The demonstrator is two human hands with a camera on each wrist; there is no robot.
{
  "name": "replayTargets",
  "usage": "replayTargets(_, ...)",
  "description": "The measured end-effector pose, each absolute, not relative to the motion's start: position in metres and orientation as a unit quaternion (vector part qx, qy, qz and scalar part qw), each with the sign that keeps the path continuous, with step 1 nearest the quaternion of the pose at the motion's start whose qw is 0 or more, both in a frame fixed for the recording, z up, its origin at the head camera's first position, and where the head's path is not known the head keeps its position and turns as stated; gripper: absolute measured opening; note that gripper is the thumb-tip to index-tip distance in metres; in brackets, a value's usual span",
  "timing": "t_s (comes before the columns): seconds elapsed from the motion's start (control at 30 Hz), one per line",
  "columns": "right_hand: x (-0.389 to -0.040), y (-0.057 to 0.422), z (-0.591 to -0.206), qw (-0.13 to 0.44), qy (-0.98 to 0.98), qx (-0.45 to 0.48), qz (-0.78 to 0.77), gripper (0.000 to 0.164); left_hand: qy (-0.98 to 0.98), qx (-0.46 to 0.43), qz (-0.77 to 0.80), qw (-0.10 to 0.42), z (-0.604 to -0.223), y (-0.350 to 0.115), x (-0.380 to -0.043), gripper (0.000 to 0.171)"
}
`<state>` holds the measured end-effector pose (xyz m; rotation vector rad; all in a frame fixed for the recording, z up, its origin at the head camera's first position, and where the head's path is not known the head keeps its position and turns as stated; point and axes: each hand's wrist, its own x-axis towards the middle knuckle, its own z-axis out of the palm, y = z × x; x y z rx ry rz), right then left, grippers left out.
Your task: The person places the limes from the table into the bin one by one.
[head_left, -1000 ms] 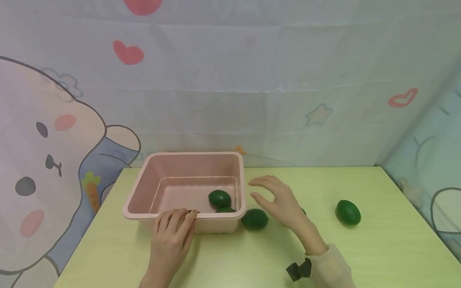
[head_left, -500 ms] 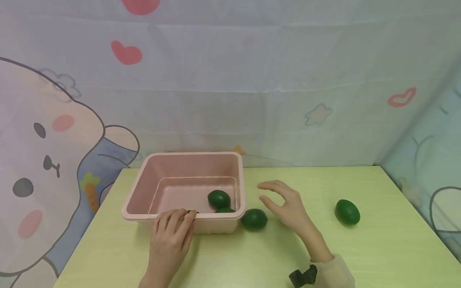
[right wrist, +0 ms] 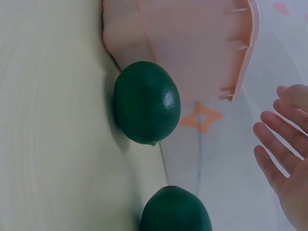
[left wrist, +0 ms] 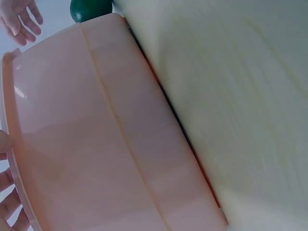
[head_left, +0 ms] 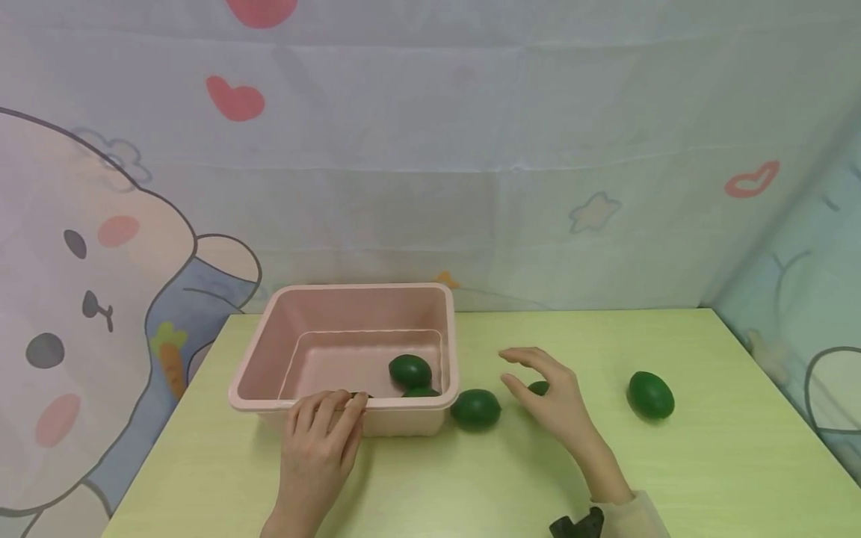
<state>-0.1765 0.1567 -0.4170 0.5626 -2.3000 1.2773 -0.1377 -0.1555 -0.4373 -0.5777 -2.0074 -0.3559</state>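
So in the head view, the right hand [head_left: 554, 400] had its thumb and fingers curved around a wide gap facing left, holding nothing. That gap opened towards the bin-side fruit [head_left: 475, 409], which lay left on the counter [head_left: 430, 482], long axis roughly left to right, just beside the pink bin [head_left: 400, 424]. The half-hidden fruit [head_left: 539, 387] showed past the right hand, too covered to read its axis. The left hand [head_left: 313, 442] gripped the bin's near rim, so I'd call the right one better placed for both. Left wrist cam: mostly bin wall, one fruit past the right corner, right hand apart from it. Right wrist cam: fingers loosely spread, touching neither fruit; bin-side one's stem tip pointed right.
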Motion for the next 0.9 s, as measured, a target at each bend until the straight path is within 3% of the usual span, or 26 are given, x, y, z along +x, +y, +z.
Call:
replayTargets(0.13, -0.17, 0.159, -0.414, 0.231, -0.826, 0.206, 0.471, 0.033, -0.827, -0.238, -0.148, 0.487, -0.437, -0.155, -0.138, 0.029)
replayTargets(0.43, -0.179, 0.182, -0.451, 0.215, -0.826, 0.188, 0.486, 0.035, -0.828, -0.239, -0.154, 0.483, -0.436, -0.154, -0.137, 0.029)
replayTargets(0.9, -0.169, 0.198, -0.461, 0.224, -0.825, 0.144, 0.499, 0.038, -0.828, -0.238, -0.15, 0.486, -0.437, -0.155, -0.137, 0.03)
